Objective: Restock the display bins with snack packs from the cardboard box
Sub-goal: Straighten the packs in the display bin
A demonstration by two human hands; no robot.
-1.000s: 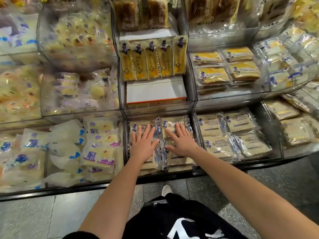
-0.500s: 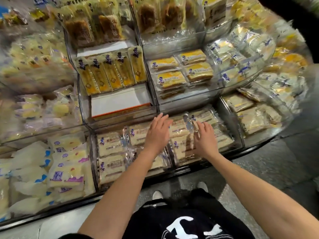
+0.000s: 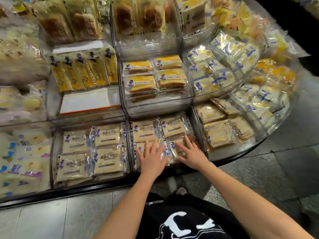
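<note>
Left hand [image 3: 151,156] & right hand [image 3: 191,155] flat, fingers spread, prob. pressing snack packs [image 3: 170,145] underneath.

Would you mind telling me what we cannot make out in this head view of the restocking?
- Cardboard box: nowhere in the head view.
- Front packs in the lower bin: partly covered by the left hand and right hand, both flat, fingers spread.
- Far-left bins: motion-blurred, labels unreadable.
- Top row of bread packs: cut off by the upper edge.

Left hand [image 3: 151,156] now off the left clear plastic bin [image 3: 57,163], both flat on pale bread packs [image 3: 170,128] one bin right, right hand [image 3: 192,155] nearer the front edge
</note>
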